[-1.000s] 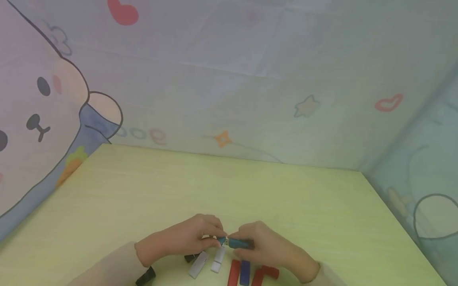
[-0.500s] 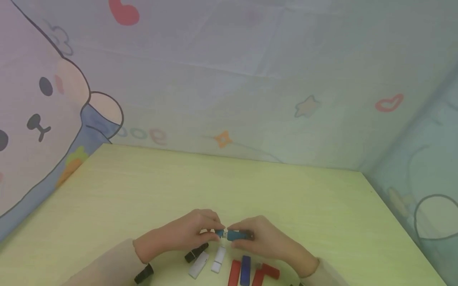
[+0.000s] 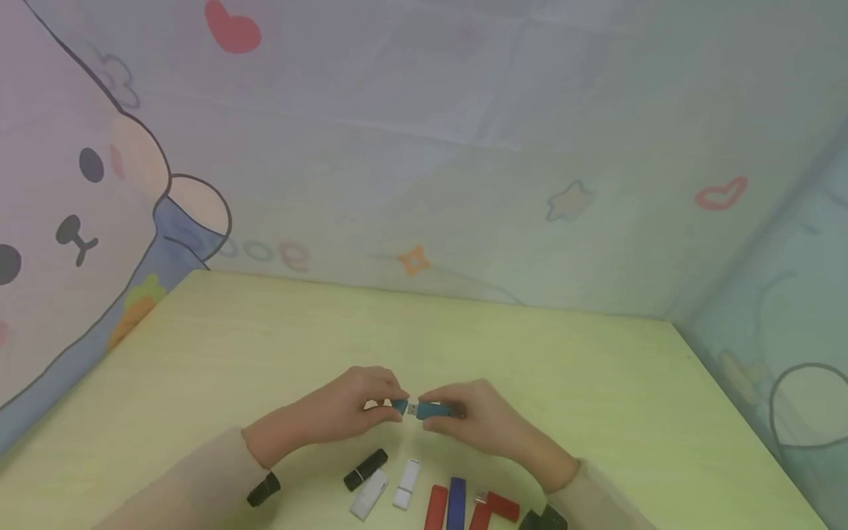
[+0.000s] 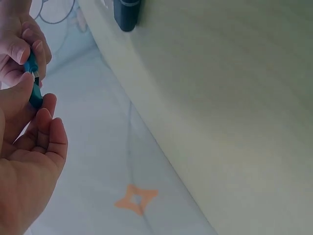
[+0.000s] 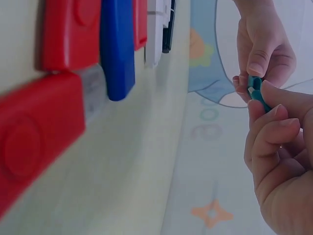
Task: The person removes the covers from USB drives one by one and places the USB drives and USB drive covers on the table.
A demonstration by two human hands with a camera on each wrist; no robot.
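My left hand (image 3: 344, 408) pinches the small teal cap (image 3: 400, 405) of a USB stick between thumb and fingers. Facing it, my right hand (image 3: 486, 419) holds the teal USB stick (image 3: 433, 411) by its body. The stick's metal plug (image 3: 413, 409) shows between the two parts and points at the cap. In the left wrist view, the cap (image 4: 35, 95) and the stick (image 4: 31, 62) are close together, partly hidden by fingers. The right wrist view shows the cap's hollow end (image 5: 254, 82) near the stick (image 5: 258, 100). Both hands are above the table.
Below the hands lie a black USB stick (image 3: 366, 470), a grey one (image 3: 369, 495), a white one (image 3: 406, 483) and a blue one (image 3: 456, 503). Red sticks (image 3: 435, 506) lie beside these, one with its plug bare (image 3: 481, 497). Black items (image 3: 543, 519) (image 3: 263, 489) are near the sleeves.
Both hands have moved up and away from the sticks on the table, carrying the cap and the teal stick. More of the black and white sticks beneath has come into view.
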